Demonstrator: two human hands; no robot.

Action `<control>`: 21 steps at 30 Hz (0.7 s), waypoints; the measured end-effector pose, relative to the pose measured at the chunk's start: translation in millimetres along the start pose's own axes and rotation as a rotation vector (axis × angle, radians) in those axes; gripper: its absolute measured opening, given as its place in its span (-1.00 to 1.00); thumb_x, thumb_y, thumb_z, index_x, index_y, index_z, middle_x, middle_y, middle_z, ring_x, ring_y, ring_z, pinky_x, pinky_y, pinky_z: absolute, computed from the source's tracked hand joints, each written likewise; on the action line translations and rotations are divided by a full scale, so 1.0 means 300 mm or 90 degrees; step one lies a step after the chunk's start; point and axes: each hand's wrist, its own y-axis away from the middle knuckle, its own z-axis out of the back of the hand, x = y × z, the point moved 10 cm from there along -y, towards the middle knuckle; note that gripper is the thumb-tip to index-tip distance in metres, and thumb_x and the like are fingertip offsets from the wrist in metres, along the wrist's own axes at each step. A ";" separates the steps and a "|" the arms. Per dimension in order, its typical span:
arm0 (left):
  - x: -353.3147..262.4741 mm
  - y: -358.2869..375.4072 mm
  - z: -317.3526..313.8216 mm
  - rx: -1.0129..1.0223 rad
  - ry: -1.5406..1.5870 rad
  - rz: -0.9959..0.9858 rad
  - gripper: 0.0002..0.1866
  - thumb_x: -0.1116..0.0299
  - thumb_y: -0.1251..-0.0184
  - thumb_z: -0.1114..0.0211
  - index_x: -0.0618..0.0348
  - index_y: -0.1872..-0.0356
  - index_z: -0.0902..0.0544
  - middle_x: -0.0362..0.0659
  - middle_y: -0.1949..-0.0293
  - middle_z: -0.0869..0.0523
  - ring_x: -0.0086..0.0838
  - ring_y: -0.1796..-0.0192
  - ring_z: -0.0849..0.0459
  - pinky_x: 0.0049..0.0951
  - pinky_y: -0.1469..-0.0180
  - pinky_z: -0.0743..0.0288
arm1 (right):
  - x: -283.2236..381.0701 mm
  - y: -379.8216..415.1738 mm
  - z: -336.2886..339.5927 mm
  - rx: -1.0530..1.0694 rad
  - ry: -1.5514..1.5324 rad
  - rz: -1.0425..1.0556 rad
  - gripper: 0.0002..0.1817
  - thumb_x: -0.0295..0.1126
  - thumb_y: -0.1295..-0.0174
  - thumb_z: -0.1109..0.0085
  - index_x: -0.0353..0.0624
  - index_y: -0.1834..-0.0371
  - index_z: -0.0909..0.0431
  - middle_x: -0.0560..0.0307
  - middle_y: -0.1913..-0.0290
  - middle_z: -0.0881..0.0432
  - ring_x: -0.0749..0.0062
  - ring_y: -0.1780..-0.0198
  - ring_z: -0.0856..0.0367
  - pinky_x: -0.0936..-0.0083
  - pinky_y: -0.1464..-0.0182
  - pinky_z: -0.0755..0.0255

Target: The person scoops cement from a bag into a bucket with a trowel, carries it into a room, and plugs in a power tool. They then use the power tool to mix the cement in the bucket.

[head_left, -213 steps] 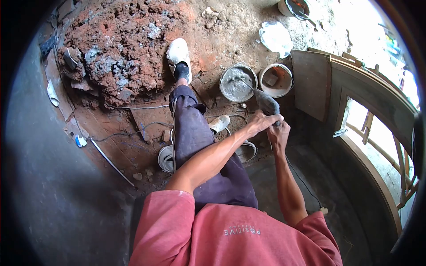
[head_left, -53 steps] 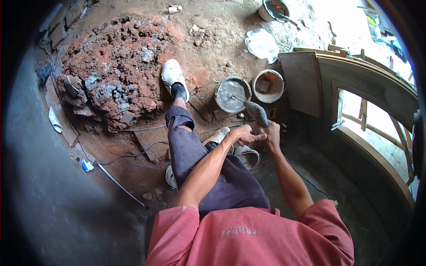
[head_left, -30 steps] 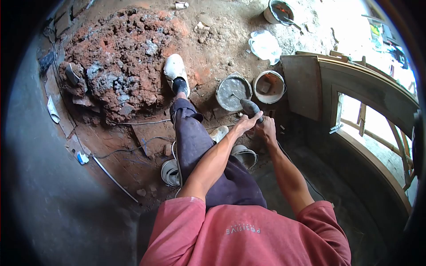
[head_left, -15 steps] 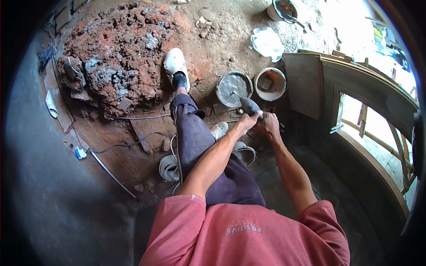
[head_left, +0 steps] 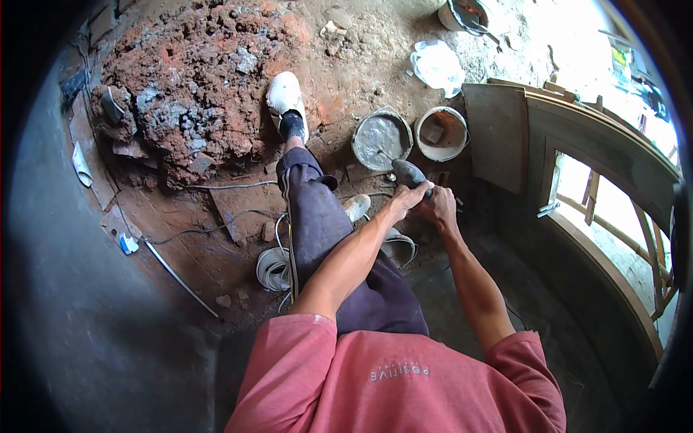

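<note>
Both of my hands grip a dark electric drill (head_left: 408,172) near the middle of the view. My left hand (head_left: 409,200) is closed around its near side, and my right hand (head_left: 440,207) is wrapped about the back end. The drill tilts toward a bucket (head_left: 355,148) of wet grey mortar (head_left: 378,137). From its nose a thin rod (head_left: 385,154) runs down into the mortar; the submerged end is hidden. The trigger and most of the handle are covered by my fingers.
A second bucket (head_left: 462,137) stands right of the mortar bucket, near a wooden frame (head_left: 552,137). Red rubble (head_left: 195,94) is heaped at left. A cable (head_left: 253,213) crosses the floor. A plastic bag (head_left: 437,68) and another bucket (head_left: 451,18) lie beyond.
The view has shifted slightly. My hands keep their hold on the drill, and its rod stays in the mortar.
</note>
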 end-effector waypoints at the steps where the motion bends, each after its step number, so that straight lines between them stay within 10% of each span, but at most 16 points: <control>1: -0.003 0.014 -0.001 -0.019 -0.006 -0.002 -0.41 -0.09 -0.24 -0.45 0.28 0.01 -0.63 -0.05 0.07 -0.71 -0.26 0.11 -0.72 -0.11 0.11 -0.68 | 0.026 0.011 0.017 -0.004 0.008 0.018 -0.51 -0.09 0.23 -0.54 -0.23 0.30 -0.72 -0.22 0.35 -0.72 -0.15 0.26 -0.72 0.05 0.16 -0.57; 21: -0.041 0.053 -0.006 -0.004 0.010 -0.071 -0.36 -0.10 -0.21 -0.45 0.39 0.03 -0.70 -0.05 0.03 -0.74 -0.42 0.01 -0.68 -0.33 -0.03 -0.56 | 0.047 0.007 0.009 -0.015 -0.008 0.004 -0.65 -0.14 0.06 -0.38 -0.18 0.32 -0.70 -0.22 0.36 -0.71 -0.18 0.27 -0.70 0.03 0.20 -0.55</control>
